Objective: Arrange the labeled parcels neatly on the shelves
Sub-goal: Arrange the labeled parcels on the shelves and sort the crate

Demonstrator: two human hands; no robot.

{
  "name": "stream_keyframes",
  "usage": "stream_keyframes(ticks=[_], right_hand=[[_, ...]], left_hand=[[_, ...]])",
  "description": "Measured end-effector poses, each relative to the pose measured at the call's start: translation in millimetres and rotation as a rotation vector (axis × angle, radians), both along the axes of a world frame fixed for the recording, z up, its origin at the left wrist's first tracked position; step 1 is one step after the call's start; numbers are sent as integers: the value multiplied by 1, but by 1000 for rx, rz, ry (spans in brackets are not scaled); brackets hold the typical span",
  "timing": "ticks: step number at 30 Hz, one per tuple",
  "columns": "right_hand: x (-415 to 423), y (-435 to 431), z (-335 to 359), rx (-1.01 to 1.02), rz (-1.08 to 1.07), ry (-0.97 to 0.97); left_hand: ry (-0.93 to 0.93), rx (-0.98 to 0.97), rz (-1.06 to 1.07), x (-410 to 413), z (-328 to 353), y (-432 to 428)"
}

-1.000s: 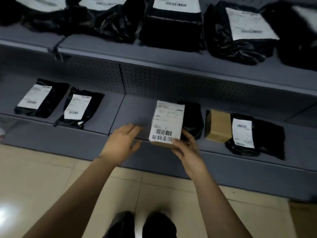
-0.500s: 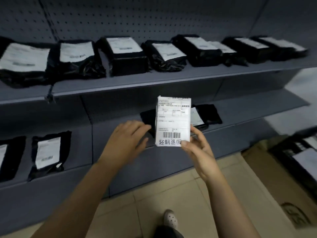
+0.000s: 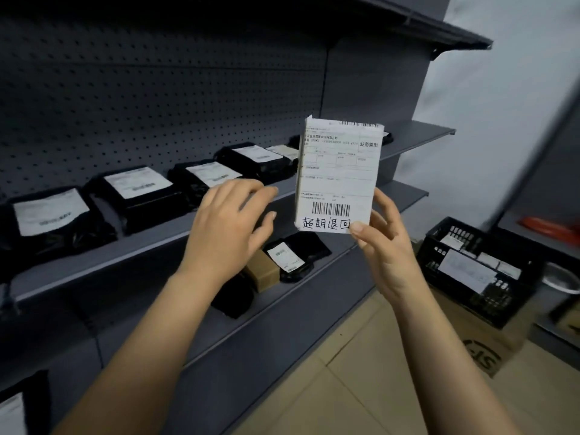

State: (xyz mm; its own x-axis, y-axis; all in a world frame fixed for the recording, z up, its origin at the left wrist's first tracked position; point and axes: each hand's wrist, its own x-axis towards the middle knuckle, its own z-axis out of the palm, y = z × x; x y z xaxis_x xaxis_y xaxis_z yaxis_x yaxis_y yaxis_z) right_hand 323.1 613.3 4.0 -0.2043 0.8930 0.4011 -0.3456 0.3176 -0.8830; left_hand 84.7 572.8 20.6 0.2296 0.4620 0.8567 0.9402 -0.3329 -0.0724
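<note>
Your right grip (image 3: pixel 386 255) pinches the small white-labelled box parcel (image 3: pixel 339 174) upright in mid-air before the grey metal shelves (image 3: pixel 417 138); your left grip (image 3: pixel 226 233) hovers open beside it. You look mid-placement: next, choose a free shelf spot.

Recorded white with black barcode and handwriting on the parcel (image 3: pixel 339 174). Noted dark grey with dotted perforations on the shelving (image 3: pixel 157 105) behind it. Found black with white labels on bags (image 3: pixel 150 211) left of the parcel, brown on the box (image 3: pixel 263 273) below, black lattice on the crate (image 3: pixel 434 246) to its right.
</note>
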Motion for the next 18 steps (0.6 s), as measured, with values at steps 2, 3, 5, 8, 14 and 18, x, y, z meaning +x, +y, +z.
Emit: stream_keyframes(ticks=[2, 3, 5, 8, 14, 18], right_hand=[[8, 2, 6, 24, -14, 11], [13, 4, 8, 30, -21, 15], [21, 8, 10, 36, -34, 18], [36, 20, 14, 41, -58, 29], [76, 58, 21, 68, -107, 32], [110, 91, 25, 72, -140, 38]], left_hand=[[11, 23, -14, 8, 9, 7], [20, 35, -22, 12, 12, 11], [32, 52, -37, 21, 17, 20], [48, 60, -59, 36, 21, 36], [61, 68, -89, 76, 28, 82], [72, 84, -121, 110, 33, 121]])
